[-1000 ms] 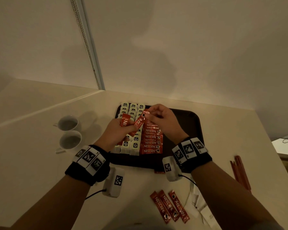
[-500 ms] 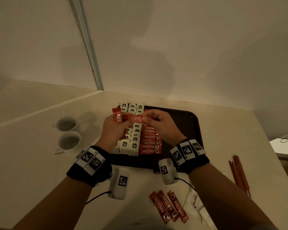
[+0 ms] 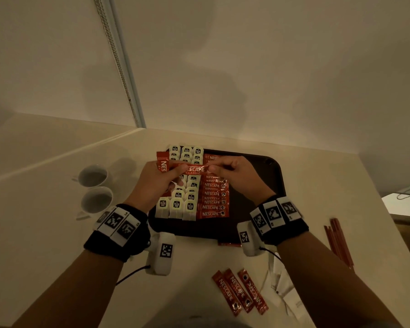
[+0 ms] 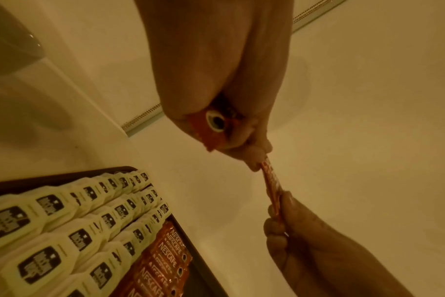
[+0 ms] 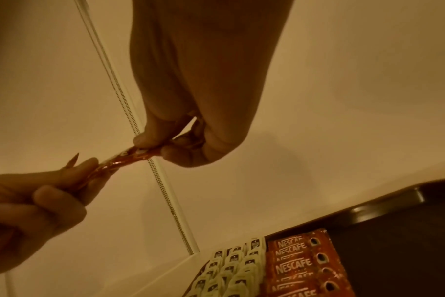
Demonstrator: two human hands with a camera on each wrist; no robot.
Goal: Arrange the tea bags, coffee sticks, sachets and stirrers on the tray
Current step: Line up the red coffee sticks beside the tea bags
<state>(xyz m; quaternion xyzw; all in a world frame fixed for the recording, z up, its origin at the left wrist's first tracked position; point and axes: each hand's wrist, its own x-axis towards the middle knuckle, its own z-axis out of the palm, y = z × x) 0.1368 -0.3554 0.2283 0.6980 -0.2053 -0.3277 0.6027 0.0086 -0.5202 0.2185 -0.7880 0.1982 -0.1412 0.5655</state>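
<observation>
**Coffee stick held between both hands above the tray**

We find one coffee stick (image 3: 191, 168) held level in the air over the far part of the tray (image 3: 275, 176), above the rows already laid there. The left hand (image 3: 152, 183) pinches its left end between thumb and fingers; the same hand also grips further red sticks (image 3: 162, 160) that stand up behind its fingers. The right hand (image 3: 234, 172) pinches the stick's right end, thumb and forefinger pressed together on it, the other fingers curled.

On the tray we note three columns of tea bags (image 3: 176, 204) at the left and, touching them, a column of laid coffee sticks (image 3: 212, 197). The right part of the tray is bare. Three more sticks (image 3: 240, 292) lie on the tabletop (image 3: 57, 233) near the person, white sachets (image 3: 282, 285) just beside them, and red stirrers (image 3: 339, 242) well to the right. Two cups (image 3: 94, 188) stand left of the tray.

We judge the stick light, thin and pliant, with a glossy wrapper likely to slip. The flat sealed ends offer the surest hold; a grip mid-length would probably bend it.
</observation>
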